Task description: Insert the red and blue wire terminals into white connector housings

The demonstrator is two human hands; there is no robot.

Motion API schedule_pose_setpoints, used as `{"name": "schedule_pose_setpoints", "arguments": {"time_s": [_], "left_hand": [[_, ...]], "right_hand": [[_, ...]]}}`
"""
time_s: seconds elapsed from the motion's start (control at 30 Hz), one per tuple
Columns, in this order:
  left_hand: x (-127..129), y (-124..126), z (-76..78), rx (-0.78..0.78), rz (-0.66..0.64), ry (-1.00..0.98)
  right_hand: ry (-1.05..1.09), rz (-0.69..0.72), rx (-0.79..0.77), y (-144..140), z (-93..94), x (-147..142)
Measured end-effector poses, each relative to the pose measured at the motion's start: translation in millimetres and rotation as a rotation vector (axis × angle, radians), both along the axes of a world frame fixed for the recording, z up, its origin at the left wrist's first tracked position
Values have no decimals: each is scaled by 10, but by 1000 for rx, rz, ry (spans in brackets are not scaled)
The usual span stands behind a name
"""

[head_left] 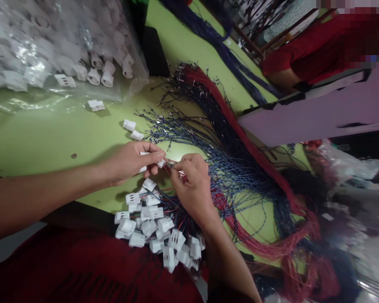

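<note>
Between the thumb and fingers of my left hand (135,162) is a white plastic connector housing (160,163). More white plastic shows under those fingers. My right hand (191,179) pinches thin wires (170,165) close to the housing's open end; whether a wire tip is inside it I cannot tell. Just below both hands lies a pile of white connectors (148,213) with wires attached, at the table's near edge. Two loose connector housings (129,125) rest on the table above my left hand. Blue twisted wires (189,139) with metal-tipped ends fan out beyond my hands.
A clear plastic bag (113,90) full of white housings covers the upper left. One loose housing (96,105) sits by it. A long red wire bundle (240,130) curves down the right. A purple panel (318,109) stands there, with a person's red sleeve (306,50) behind it.
</note>
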State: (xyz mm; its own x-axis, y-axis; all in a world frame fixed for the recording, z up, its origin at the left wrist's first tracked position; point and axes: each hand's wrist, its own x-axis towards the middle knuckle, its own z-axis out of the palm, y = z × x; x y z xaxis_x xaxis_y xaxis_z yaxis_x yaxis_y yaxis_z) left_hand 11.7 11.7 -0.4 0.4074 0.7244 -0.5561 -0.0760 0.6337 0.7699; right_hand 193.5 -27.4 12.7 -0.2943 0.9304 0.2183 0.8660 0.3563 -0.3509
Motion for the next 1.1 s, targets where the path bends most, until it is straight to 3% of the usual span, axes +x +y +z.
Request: {"name": "schedule_pose_setpoints", "arguments": {"time_s": [0.5, 1.1], "left_hand": [[24, -6, 25, 42, -7, 70], [44, -10, 138, 128, -85, 257]], "right_hand": [[-118, -36, 24, -24, 27, -44], [-259, 107, 158, -69, 16, -133]]}}
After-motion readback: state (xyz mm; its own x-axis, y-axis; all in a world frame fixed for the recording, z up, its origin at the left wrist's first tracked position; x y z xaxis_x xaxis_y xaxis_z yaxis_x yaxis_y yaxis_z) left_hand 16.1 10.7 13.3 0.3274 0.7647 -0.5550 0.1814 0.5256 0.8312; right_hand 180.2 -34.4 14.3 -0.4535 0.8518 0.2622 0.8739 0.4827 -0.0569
